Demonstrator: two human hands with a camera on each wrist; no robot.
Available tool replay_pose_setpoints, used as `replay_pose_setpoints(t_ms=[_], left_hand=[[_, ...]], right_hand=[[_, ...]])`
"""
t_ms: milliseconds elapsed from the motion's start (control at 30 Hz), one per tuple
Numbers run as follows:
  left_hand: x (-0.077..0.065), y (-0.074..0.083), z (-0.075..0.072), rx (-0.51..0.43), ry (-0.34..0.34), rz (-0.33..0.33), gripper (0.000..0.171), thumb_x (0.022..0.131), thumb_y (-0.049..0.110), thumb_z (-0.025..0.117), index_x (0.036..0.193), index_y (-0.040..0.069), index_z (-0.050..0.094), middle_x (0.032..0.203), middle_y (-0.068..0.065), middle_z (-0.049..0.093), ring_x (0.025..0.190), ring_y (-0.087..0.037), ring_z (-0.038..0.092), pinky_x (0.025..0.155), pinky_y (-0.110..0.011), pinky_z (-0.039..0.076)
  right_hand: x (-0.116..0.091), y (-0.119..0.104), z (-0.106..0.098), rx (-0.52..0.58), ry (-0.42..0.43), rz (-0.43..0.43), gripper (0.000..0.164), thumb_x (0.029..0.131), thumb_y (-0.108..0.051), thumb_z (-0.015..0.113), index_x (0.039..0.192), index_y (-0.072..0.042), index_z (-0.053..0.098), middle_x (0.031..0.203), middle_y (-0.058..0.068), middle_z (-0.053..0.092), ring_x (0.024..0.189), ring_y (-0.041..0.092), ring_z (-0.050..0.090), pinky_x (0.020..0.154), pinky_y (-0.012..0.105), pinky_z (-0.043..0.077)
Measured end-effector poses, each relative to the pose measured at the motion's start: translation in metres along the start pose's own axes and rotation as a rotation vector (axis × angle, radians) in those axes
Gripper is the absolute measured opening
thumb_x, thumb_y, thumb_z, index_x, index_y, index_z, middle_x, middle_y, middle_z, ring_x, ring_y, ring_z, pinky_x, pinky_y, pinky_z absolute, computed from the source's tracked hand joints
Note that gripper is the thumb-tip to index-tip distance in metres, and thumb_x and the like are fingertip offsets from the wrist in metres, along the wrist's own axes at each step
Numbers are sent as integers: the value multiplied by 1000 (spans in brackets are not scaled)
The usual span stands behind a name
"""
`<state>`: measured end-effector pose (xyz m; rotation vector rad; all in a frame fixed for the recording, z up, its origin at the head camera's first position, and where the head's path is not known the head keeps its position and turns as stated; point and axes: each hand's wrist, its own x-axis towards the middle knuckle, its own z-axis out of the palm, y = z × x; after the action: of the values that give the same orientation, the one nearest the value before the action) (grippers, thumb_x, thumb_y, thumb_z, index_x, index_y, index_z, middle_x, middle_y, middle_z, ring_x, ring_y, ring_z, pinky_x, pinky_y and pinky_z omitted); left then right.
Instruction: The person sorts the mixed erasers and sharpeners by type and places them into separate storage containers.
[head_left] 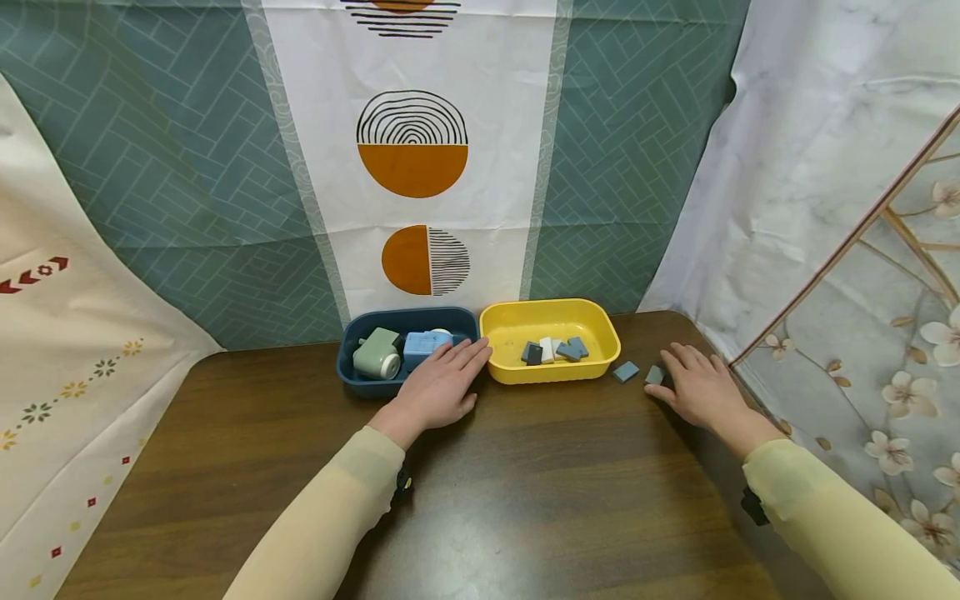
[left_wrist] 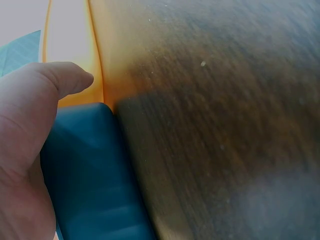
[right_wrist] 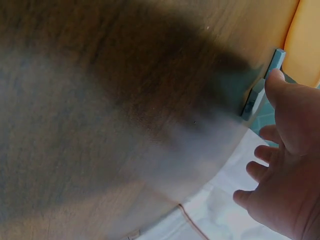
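Observation:
My left hand [head_left: 441, 387] reaches over the front right corner of a dark blue bin [head_left: 367, 388], its straight fingers pointing toward the yellow bin [head_left: 551, 374] beside it. In the left wrist view the thumb [left_wrist: 70, 80] stands out in front of the yellow wall, above the blue bin's rim. My right hand [head_left: 701, 387] hovers low at the table's right side, fingers spread and loosely bent, nothing gripped. Close to its thumb and fingertips lies a grey-green tile [head_left: 655, 375]. A blue-grey tile [head_left: 626, 372] lies between it and the yellow bin.
Inside the blue bin are a green bottle-like item [head_left: 377, 354] and a light blue item [head_left: 426, 344]. Several small tiles [head_left: 572, 349], grey, white and black, lie in the yellow bin. Behind the brown table [head_left: 525, 483] hangs a patterned curtain [head_left: 495, 167]; a floral cloth [head_left: 885, 400] borders the right.

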<state>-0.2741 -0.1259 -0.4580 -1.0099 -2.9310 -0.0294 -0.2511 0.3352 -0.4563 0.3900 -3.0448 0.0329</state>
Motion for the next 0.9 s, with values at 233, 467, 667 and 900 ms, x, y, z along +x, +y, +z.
replay_pose_setpoints(t_ms=[233,467,667,900], left_hand=[[0,0,0,8,2,5,81,110,35,68,177,17,26,185,-1,17,167,-28,25,136,-48,16],[0,0,0,2,3,6,82,110,34,69,177,17,26,185,-1,18,168,-27,24,136,-48,16],[0,0,0,3,2,6,82,110,34,69,177,17,26,185,-2,17,168,-27,24,136,-48,15],[-1,0,-1,-2,0,9,82,110,33,69,177,17,25,185,-1,17,168,-28,24,136,-47,15]], right_hand=[[0,0,1,-3,-5,0,78,110,-47,66,155,14,49,164,39,38,151,59,36,121,79,27],[0,-1,2,3,-14,-2,75,110,-46,67,153,14,52,164,39,39,151,60,36,120,79,28],[-1,0,5,2,-16,-12,71,110,-44,66,151,13,55,163,39,40,151,60,37,120,80,29],[-1,1,8,-6,-8,-25,68,112,-44,65,148,13,58,162,39,41,150,60,38,119,80,30]])
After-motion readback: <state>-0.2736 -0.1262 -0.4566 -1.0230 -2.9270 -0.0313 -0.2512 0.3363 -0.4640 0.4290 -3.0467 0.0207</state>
